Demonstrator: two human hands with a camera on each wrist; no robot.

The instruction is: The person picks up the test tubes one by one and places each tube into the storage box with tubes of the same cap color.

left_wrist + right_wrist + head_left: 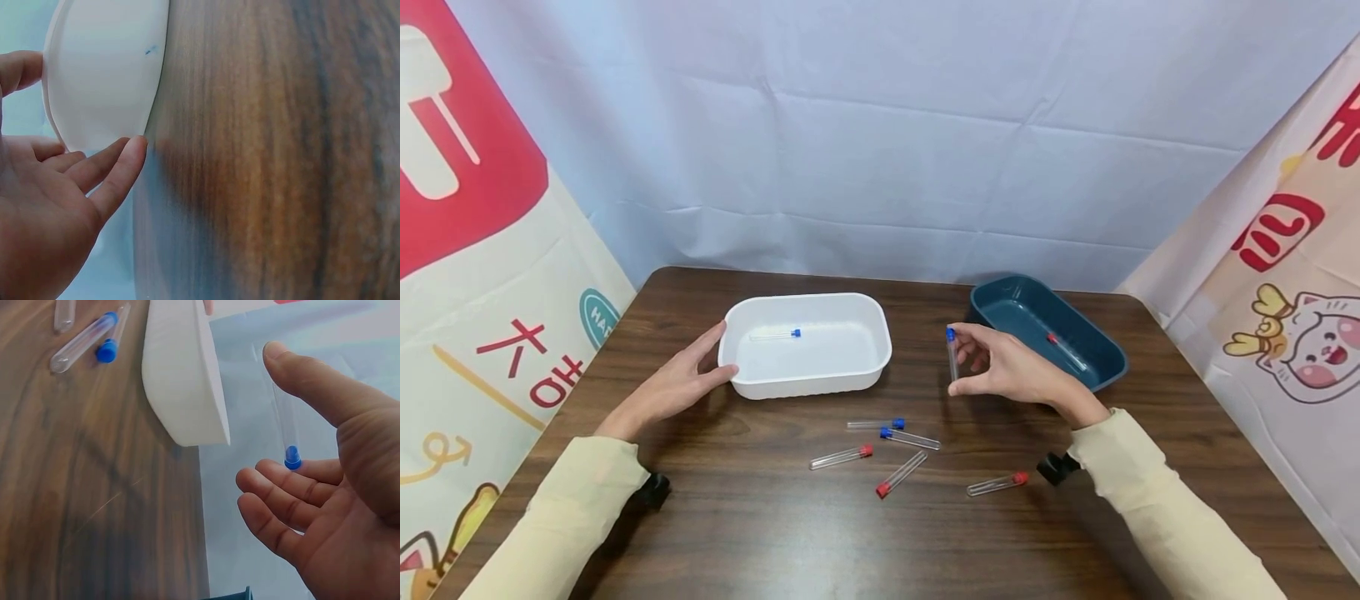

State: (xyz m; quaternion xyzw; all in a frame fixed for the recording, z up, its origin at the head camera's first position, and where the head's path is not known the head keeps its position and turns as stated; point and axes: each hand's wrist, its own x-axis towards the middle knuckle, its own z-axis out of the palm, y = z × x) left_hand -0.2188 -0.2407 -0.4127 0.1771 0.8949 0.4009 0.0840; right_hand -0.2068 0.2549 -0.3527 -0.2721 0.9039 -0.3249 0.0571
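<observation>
My right hand (pixel 1006 367) pinches a clear test tube (pixel 953 357) with a blue cap, thumb at one end and a finger at the capped end. It hangs over the table between a white basin (pixel 808 387) and a dark teal basin (pixel 1018 304). Spread, fairly straight fingers of my left hand (pixel 677 379) touch the outside of the white basin's left end. Inside that basin lies a blue-capped tube (pixel 775 336); a red-capped tube (pixel 1066 352) lies in the teal one. In the right wrist view, the held tube (pixel 286 422) has its blue cap at the fingers.
Several capped tubes lie on the brown wooden table (pixel 760 517) in front of the basins: blue-capped ones (pixel 910 438) and red-capped ones (pixel 841 457), with one red-capped tube (pixel 997 484) farther right. A pale cloth (pixel 887 150) hangs behind the table.
</observation>
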